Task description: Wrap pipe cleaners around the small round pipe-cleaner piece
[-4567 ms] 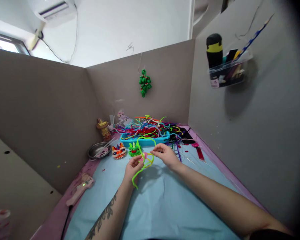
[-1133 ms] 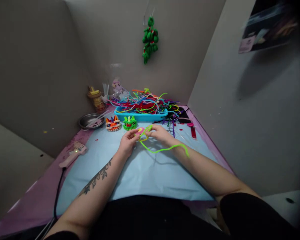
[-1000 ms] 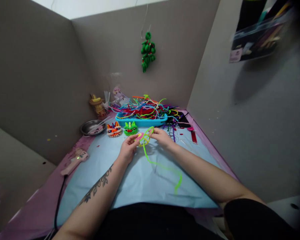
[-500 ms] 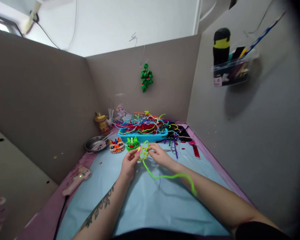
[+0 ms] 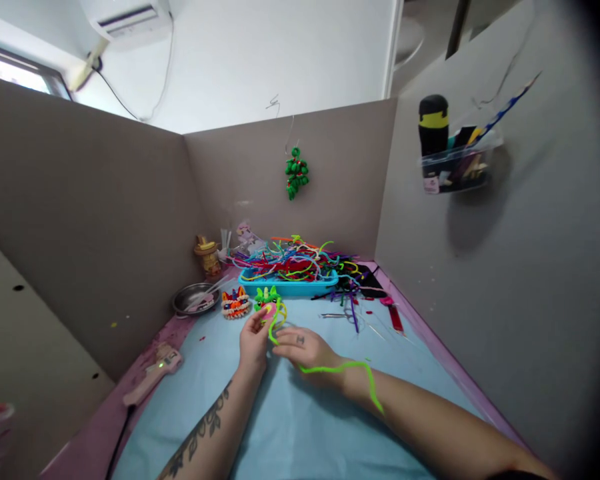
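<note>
My left hand (image 5: 253,341) pinches a small pink and yellow piece (image 5: 270,311) between thumb and fingertips. Against that piece runs a lime-green pipe cleaner (image 5: 347,366), and a yellowish loop shows beside it. My right hand (image 5: 307,348) is closed on the pipe cleaner just below the piece; its long tail trails over the right wrist and forearm. Right behind my left fingers stands a green pipe-cleaner animal head (image 5: 266,293), its lower part hidden. An orange and white animal head (image 5: 235,303) sits to its left.
A blue tray (image 5: 290,288) heaped with coloured pipe cleaners stands at the back. At left are a metal bowl (image 5: 184,301) and a pink glue gun (image 5: 153,377). Scissors (image 5: 334,315) lie at right. A filled bin (image 5: 455,172) hangs on the right partition.
My right hand has come down and nearer, drawing the lime-green pipe cleaner downward; the loop that stood up between the hands is smaller. The camera view has tilted up slightly.
</note>
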A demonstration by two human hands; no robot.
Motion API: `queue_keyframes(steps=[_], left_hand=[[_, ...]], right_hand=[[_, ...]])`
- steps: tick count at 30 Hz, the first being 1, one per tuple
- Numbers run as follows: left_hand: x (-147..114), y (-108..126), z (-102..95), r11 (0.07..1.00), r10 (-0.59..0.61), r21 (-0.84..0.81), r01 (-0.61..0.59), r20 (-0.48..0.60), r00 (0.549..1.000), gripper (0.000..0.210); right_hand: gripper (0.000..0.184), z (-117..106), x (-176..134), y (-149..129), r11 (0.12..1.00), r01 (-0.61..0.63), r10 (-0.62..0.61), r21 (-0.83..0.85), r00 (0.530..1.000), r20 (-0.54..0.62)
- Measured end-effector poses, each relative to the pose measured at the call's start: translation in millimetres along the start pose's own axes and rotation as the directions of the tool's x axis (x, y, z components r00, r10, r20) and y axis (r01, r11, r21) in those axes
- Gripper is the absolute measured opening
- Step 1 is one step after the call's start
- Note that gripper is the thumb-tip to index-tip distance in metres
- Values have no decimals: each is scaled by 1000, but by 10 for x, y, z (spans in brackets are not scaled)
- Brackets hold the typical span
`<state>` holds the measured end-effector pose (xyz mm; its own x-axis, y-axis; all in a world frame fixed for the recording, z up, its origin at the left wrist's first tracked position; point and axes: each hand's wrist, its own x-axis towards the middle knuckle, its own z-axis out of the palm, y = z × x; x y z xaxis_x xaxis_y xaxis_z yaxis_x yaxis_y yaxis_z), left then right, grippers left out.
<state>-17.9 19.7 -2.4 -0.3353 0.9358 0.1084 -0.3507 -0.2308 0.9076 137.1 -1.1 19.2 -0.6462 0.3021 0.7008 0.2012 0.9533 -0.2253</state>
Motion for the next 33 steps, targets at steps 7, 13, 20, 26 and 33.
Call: queue_keyframes(steps=[7,13,20,26,33], left_hand=[[54,-9,-55,1000,-10,8,11,-58,998,46],[-17,-85,-13,986,70,144,-80,74,995,41],[-117,-92,27,938,146,290,-190,167,975,32],[-161,-61,40,933,130,302,-196,225,966,32],[-129,-140,5,941,123,278,-195,256,959,35]], right_hand=[[41,14,-86,70,989,124,-122,81,992,-30],[18,-57,-40,276,912,-378,410,159,847,-339],[6,-24,-6,284,847,-507,532,160,796,-290],[5,-31,15,292,831,-531,555,165,779,-292],[10,-53,9,327,832,-518,555,199,780,-290]])
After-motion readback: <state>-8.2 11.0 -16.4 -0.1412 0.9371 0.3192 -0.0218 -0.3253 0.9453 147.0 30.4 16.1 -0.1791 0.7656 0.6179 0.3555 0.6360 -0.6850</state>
